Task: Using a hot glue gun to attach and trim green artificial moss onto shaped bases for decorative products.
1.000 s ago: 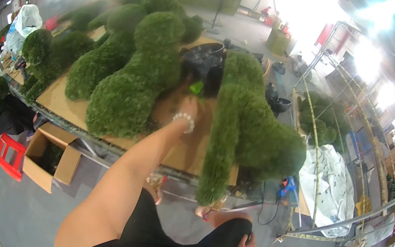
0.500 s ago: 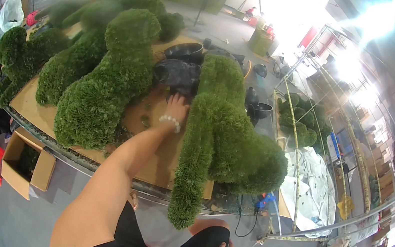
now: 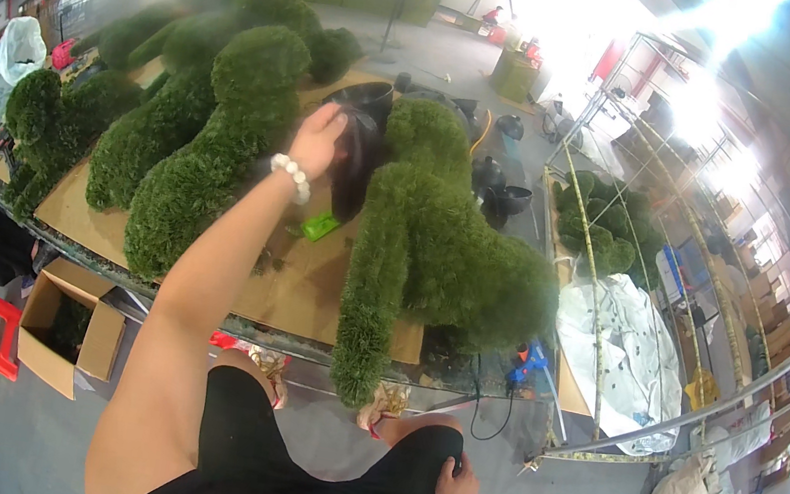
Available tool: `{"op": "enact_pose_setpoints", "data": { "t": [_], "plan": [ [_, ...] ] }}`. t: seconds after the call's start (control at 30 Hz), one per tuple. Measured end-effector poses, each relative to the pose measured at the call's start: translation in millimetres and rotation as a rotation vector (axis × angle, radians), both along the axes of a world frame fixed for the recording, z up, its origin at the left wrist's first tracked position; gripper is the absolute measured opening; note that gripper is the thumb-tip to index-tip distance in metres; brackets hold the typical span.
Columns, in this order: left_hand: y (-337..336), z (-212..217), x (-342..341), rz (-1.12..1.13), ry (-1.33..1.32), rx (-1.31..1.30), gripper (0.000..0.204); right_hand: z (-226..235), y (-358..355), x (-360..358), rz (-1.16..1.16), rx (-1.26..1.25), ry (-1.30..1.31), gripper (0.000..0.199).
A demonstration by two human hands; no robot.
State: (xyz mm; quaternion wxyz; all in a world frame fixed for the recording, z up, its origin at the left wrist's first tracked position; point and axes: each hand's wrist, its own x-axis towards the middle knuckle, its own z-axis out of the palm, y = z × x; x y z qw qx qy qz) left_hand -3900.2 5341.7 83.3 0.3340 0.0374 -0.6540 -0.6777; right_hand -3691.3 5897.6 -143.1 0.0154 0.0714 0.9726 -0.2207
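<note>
Black pots [image 3: 361, 146] lie on the cardboard-covered table [image 3: 309, 285] between two green turf animal figures; the left hand [image 3: 317, 138], fingers curled, rests against them, grip unclear. Right hand [image 3: 456, 486] rests loosely on the thigh. A green tool [image 3: 320, 226] lies just below.

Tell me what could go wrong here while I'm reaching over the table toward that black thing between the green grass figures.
The grass figure on the right hangs one leg past the table edge, so leaning in might nudge it off. Your left hand is stretched far out toward the black thing while your right hand rests on your thigh, so you could lose balance. A cable dangles under the table near your feet and could snag.
</note>
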Motion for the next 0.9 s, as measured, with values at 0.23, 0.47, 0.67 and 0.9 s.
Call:
{"op": "enact_pose_setpoints", "data": {
  "t": [0.23, 0.47, 0.67, 0.9],
  "plan": [
    [19, 30, 93, -0.119, -0.424, -0.540, 0.025, 0, 11, 4, -0.049, -0.057, -0.023, 0.051],
    [42, 11, 160, -0.088, -0.606, -1.044, 0.028, -7, 19, 4, -0.038, -0.048, 0.033, 0.051],
    [49, -3, 191, -0.334, -0.905, -1.222, 0.035, -4, 13, 4, -0.027, -0.033, 0.078, 0.051],
    [39, -50, 181, -0.119, -0.856, -1.098, 0.047, -7, 15, 3, -0.029, 0.005, 0.079, 0.051]
  ]
}}
